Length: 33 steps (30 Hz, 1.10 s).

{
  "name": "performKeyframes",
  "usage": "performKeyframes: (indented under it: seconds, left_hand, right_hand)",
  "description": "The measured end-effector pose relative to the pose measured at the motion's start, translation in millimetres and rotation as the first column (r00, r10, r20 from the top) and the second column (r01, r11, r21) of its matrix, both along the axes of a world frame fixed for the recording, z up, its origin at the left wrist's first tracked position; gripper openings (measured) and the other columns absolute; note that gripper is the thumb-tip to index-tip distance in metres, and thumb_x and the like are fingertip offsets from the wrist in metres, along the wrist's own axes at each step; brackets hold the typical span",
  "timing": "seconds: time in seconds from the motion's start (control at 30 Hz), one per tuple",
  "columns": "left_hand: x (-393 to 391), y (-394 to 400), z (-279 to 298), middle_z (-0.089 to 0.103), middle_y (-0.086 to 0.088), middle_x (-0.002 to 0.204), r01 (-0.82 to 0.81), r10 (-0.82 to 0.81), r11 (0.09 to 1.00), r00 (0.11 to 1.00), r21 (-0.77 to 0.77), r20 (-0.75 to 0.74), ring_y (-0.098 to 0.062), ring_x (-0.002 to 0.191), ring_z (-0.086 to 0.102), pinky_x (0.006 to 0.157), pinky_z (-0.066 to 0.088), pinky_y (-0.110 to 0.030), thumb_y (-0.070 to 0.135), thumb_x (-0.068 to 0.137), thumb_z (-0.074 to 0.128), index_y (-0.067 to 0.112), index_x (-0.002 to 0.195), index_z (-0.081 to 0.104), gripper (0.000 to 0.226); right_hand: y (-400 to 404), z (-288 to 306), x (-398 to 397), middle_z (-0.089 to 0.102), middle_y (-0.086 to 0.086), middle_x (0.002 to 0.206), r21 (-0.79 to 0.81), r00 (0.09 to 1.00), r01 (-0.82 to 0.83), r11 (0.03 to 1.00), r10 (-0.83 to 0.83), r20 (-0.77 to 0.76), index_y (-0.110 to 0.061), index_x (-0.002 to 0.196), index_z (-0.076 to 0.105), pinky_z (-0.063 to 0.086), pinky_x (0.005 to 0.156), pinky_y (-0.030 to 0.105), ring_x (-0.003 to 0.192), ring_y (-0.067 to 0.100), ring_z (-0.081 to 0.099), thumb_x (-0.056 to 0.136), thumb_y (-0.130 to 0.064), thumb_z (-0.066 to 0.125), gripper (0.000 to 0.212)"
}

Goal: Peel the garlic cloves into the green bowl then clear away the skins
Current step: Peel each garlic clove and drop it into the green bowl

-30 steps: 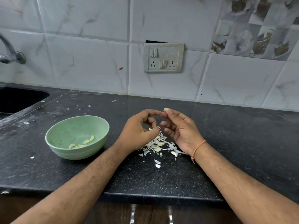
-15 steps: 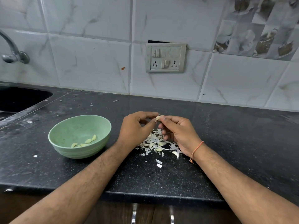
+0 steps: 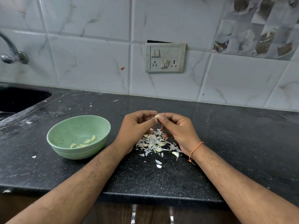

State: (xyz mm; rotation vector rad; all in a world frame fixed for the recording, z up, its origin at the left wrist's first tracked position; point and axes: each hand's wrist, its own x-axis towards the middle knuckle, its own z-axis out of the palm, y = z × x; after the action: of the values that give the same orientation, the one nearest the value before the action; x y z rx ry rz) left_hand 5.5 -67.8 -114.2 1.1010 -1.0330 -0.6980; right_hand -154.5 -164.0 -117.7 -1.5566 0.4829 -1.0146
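Change: both hands have come together since a second ago, now lower and closer over the skin pile; bowl and pile unmoved.
Head view, hands: left hand (image 3: 135, 128) and right hand (image 3: 176, 130) pinch one garlic clove (image 3: 157, 116) between thumbs and forefingers, other fingers curled.
Clove position: held above the counter, right of the green bowl (image 3: 103, 126), over the garlic skins (image 3: 155, 143).
Surroundings: skins lie heaped between the wrists; a few flakes are scattered nearer the counter's front edge and toward the wall. Switch plate (image 3: 165, 57) on tiles behind; tap (image 3: 11, 52) far left.
Edges: black counter (image 3: 242, 143) has bare room to the right; sink (image 3: 19, 99) cut in at far left.
Bowl contents: about four peeled cloves (image 3: 88, 141) at the bottom.
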Motion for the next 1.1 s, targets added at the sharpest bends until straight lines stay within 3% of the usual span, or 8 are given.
performKeyframes:
  seconds: [0.23, 0.3, 0.4, 0.5, 0.63, 0.87, 0.97, 1.1]
  left_hand:
    - [3.7, -3.1, -2.3, 0.079, -0.017, 0.096, 0.000, 0.005, 0.999, 0.989, 0.036, -0.147, -0.018, 0.086, 0.072, 0.077, 0.061, -0.027, 0.010, 0.092, 0.082, 0.011, 0.105, 0.084, 0.013]
    - [3.9, -3.0, -2.8, 0.079, -0.015, 0.093, 0.007, 0.002, 0.998, 0.988, 0.056, -0.153, -0.018, 0.085, 0.073, 0.079, 0.062, -0.029, 0.009, 0.091, 0.082, 0.010, 0.103, 0.084, 0.012]
    - [3.8, -2.3, -3.1, 0.079, -0.017, 0.094, -0.005, 0.014, 0.997, 0.991, 0.074, -0.131, -0.018, 0.084, 0.073, 0.082, 0.063, -0.031, 0.007, 0.091, 0.081, 0.010, 0.099, 0.084, 0.009]
    - [3.3, -2.4, -2.9, 0.080, -0.018, 0.092, -0.011, 0.020, 0.996, 0.994, 0.084, -0.108, -0.017, 0.082, 0.072, 0.083, 0.062, -0.033, 0.004, 0.090, 0.079, 0.011, 0.094, 0.085, 0.010]
    - [2.4, -1.1, -1.8, 0.078, -0.015, 0.086, 0.020, -0.010, 0.994, 0.995, 0.106, -0.096, -0.018, 0.078, 0.068, 0.079, 0.059, -0.031, 0.000, 0.086, 0.080, 0.010, 0.091, 0.085, 0.012]
    - [2.5, -2.0, 0.3, 0.072, -0.008, 0.085, 0.072, -0.046, 0.989, 0.979, 0.128, -0.200, -0.013, 0.073, 0.068, 0.076, 0.061, -0.026, -0.004, 0.088, 0.077, 0.010, 0.108, 0.075, 0.025]
    - [3.2, -3.3, -0.2, 0.069, -0.003, 0.079, 0.082, -0.057, 0.989, 0.979, 0.123, -0.198, -0.011, 0.071, 0.066, 0.073, 0.060, -0.024, -0.003, 0.091, 0.074, 0.010, 0.110, 0.074, 0.023]
    - [3.7, -3.4, -0.3, 0.070, -0.001, 0.078, 0.101, -0.080, 0.991, 0.974, 0.091, -0.212, -0.009, 0.070, 0.066, 0.072, 0.059, -0.023, -0.002, 0.092, 0.076, 0.010, 0.109, 0.074, 0.021]
  right_hand:
    - [-6.9, 0.0, -2.7, 0.076, 0.010, 0.097, -0.140, 0.996, 0.020, 0.990, -0.031, -0.079, -0.015, 0.112, 0.082, 0.059, 0.064, 0.042, 0.076, 0.019, 0.067, 0.097, -0.019, 0.078, 0.017]
    - [-8.8, -0.7, -4.2, 0.077, 0.014, 0.095, -0.222, 0.990, 0.037, 0.974, -0.066, -0.125, -0.017, 0.113, 0.082, 0.063, 0.064, 0.044, 0.072, 0.024, 0.069, 0.097, -0.021, 0.077, 0.017]
    - [-10.1, -3.9, -5.4, 0.080, 0.003, 0.093, -0.404, 0.972, 0.084, 0.911, -0.164, -0.169, -0.023, 0.116, 0.083, 0.065, 0.067, 0.051, 0.072, 0.029, 0.073, 0.098, -0.024, 0.078, 0.019]
    - [-9.1, -5.6, -7.3, 0.079, -0.008, 0.094, -0.577, 0.952, 0.107, 0.810, -0.250, -0.174, -0.027, 0.116, 0.083, 0.063, 0.073, 0.045, 0.081, 0.016, 0.075, 0.096, -0.029, 0.080, 0.020]
    - [-7.7, -2.3, -8.9, 0.079, -0.015, 0.098, -0.660, 0.941, 0.074, 0.748, -0.271, -0.201, -0.026, 0.115, 0.083, 0.062, 0.079, 0.032, 0.091, 0.006, 0.075, 0.093, -0.032, 0.083, 0.023]
    - [-8.1, 0.3, -9.6, 0.079, -0.012, 0.103, -0.598, 0.959, 0.003, 0.801, -0.172, -0.226, -0.025, 0.118, 0.082, 0.059, 0.083, 0.027, 0.095, 0.009, 0.075, 0.096, -0.028, 0.078, 0.023]
    - [-7.1, -1.4, -5.8, 0.074, -0.003, 0.103, -0.474, 0.977, -0.007, 0.881, -0.096, -0.193, -0.022, 0.118, 0.082, 0.063, 0.074, 0.037, 0.088, 0.011, 0.071, 0.094, -0.029, 0.078, 0.025]
    - [-6.9, -2.9, -4.1, 0.073, 0.013, 0.110, -0.285, 0.994, -0.045, 0.957, 0.014, -0.108, -0.009, 0.118, 0.081, 0.061, 0.066, 0.033, 0.090, 0.014, 0.072, 0.097, -0.014, 0.075, 0.022]
